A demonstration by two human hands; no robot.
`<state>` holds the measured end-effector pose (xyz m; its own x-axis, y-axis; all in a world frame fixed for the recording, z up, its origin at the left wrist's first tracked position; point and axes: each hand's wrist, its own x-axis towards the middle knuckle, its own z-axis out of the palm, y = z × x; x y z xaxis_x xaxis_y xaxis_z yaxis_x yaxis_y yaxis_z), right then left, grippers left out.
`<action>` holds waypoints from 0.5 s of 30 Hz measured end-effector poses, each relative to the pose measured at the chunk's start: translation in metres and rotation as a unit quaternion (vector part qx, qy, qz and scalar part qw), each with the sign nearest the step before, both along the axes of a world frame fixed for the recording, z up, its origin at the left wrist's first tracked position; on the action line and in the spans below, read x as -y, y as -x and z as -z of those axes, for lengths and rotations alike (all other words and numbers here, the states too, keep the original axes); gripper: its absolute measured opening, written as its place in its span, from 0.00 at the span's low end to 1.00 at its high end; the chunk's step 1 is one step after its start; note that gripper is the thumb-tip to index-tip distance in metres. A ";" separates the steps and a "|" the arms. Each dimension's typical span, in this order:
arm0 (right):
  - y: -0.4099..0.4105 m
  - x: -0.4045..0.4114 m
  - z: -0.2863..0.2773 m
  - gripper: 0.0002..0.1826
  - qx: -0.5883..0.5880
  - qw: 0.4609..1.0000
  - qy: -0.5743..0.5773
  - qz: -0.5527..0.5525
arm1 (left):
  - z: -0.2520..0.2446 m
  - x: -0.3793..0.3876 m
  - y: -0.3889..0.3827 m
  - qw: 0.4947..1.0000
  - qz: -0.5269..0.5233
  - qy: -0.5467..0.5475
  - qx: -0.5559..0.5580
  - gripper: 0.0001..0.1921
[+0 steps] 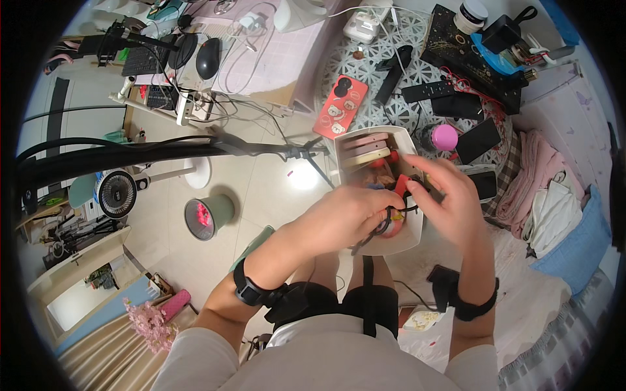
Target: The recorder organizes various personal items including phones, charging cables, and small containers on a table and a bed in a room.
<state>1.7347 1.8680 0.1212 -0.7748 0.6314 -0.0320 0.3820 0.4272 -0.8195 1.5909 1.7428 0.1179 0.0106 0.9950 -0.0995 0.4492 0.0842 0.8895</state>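
Note:
My left hand (359, 210) pinches a black cord (386, 225), which hangs in a loop below its fingertips. A small red piece (402, 185) sits just above those fingertips, by the tip of my right thumb. My right hand (447, 195) is slightly blurred, with thumb and index finger spread; whether the thumb presses on the red piece is unclear. Both hands are over a white open-topped box (413, 234). Inside it, pink and cream flat cases (366, 149) stand at the far end, and mixed small items lie partly hidden under my hands.
Beyond the box, a lace-patterned table (337, 61) bears a red phone case (341, 106), a black remote control (428, 91), a pink-lidded jar (444, 137) and a black phone (478, 141). A black stand arm (244, 149) reaches in from the left. Below it are a bin (222, 210) and fan (117, 194).

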 end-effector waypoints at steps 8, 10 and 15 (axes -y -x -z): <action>0.008 -0.013 0.020 0.08 0.025 0.996 0.054 -0.064 | 0.009 -0.002 0.000 0.997 -0.040 -0.003 0.061 0.13; 0.003 -0.007 0.023 0.09 -0.036 0.997 0.067 0.017 | 0.011 -0.001 0.003 0.995 -0.061 0.019 0.070 0.14; -0.016 0.018 0.016 0.14 -0.079 0.952 0.254 0.151 | 0.009 0.001 0.006 0.970 -0.095 0.124 0.184 0.16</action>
<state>1.7507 1.8502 0.1054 -0.5806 0.7604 -0.2911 0.2793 -0.1498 -0.9485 1.5847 1.7417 0.1089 -0.0916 0.9285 -0.3598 0.0603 0.3658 0.9287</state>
